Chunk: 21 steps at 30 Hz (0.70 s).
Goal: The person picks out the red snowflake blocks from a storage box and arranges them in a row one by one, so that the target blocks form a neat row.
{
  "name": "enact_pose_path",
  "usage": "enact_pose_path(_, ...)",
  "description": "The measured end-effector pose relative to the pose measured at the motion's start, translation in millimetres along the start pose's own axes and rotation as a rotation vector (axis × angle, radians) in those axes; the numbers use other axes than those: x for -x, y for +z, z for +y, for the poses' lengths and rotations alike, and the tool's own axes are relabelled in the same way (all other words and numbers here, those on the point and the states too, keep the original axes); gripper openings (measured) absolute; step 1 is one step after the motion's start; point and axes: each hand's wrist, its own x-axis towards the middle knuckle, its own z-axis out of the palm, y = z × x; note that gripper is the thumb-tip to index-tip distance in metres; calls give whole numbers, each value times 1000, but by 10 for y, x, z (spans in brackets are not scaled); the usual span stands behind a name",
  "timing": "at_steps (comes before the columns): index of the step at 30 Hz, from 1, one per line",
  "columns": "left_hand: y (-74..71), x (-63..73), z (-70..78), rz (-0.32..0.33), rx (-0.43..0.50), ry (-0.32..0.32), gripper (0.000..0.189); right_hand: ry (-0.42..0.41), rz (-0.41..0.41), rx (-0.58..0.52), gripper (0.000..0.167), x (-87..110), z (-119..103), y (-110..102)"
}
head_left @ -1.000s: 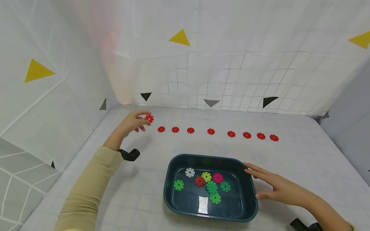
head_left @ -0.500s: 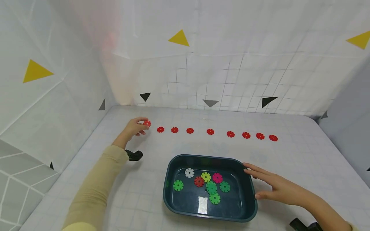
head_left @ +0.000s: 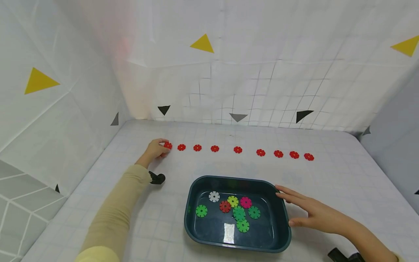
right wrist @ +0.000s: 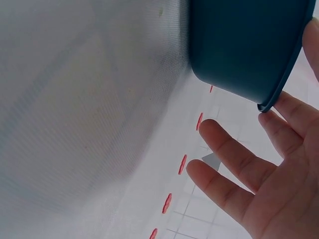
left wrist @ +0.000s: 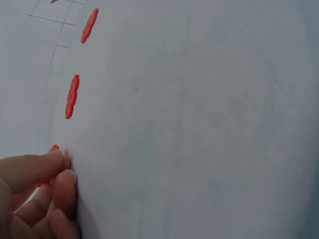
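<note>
At the left end of a row of red notched plastic discs, my left hand (head_left: 155,150) pinches one more red notched disc (head_left: 168,145) between thumb and fingers, right at the table surface. The left wrist view shows that disc mostly hidden behind the fingertips (left wrist: 62,162). The nearest disc in the row (head_left: 181,147) lies flat just to its right. My right hand (head_left: 319,213) touches the right rim of a dark teal plastic tub (head_left: 188,218) with its fingers extended. From the right wrist, two fingers (right wrist: 234,154) stand apart from the tub wall.
Inside the tub lie several notched discs: white (head_left: 214,197), yellow (head_left: 233,201), pink (head_left: 246,202), red (head_left: 225,206) and green (head_left: 243,225). The row of red discs (head_left: 238,149) runs across the table (head_left: 157,222) behind the tub. White sheeting (head_left: 262,47) rises at the back and sides.
My left hand has lowered the red disc from above the table to the row's left end, drifting slightly toward me. The right hand stays at the tub's rim.
</note>
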Motion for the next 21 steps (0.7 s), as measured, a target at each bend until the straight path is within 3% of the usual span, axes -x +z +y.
enact_pose_path(7,21,-43,-30,23,-83,23,51,-5,0,-4,69,5,-17,-5)
enact_pose_path(21,51,-95,-22,56,-142,27,51,3,-1,-10,69,8,-5,-8)
